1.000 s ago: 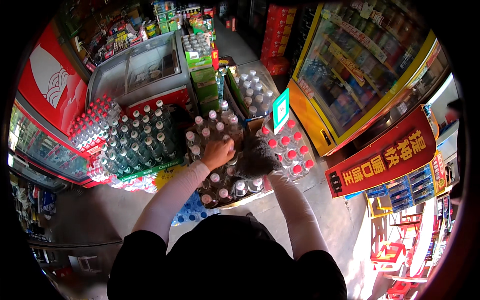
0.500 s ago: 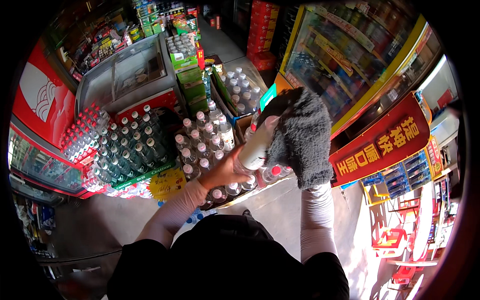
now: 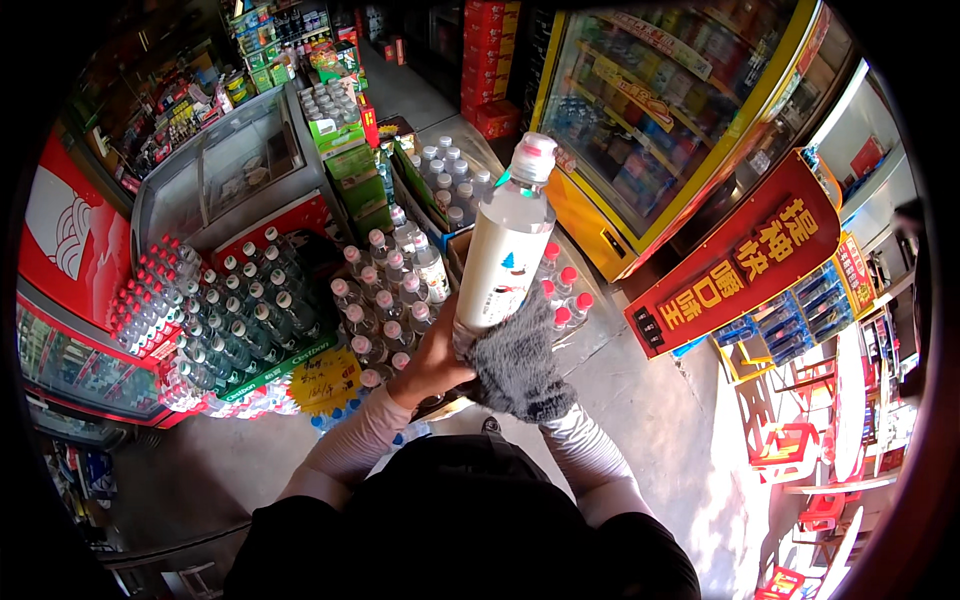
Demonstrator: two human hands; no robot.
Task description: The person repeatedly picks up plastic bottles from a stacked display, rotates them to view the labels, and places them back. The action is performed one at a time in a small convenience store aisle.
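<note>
A clear plastic bottle with a white label and a pink cap is tilted in front of me, its top pointing away and to the right. Bare, my left hand is closed around its lower left side. A fuzzy grey mitt covers my right hand and presses on the bottle's lower right side; the mitt hides those fingers. Beyond and left of my hands stand several upright pink-capped bottles packed together. To the right of the held bottle are several red-capped bottles.
Dark-capped clear bottles stand at the left, a yellow price card at their front. Behind are a chest freezer and green cartons. A yellow-framed drinks fridge and a red banner stand flank the right.
The mitt has moved from the bottle's top down to its lower side, uncovering the cap and label. The bottle's top has swung more upright; my left hand still grips it.
</note>
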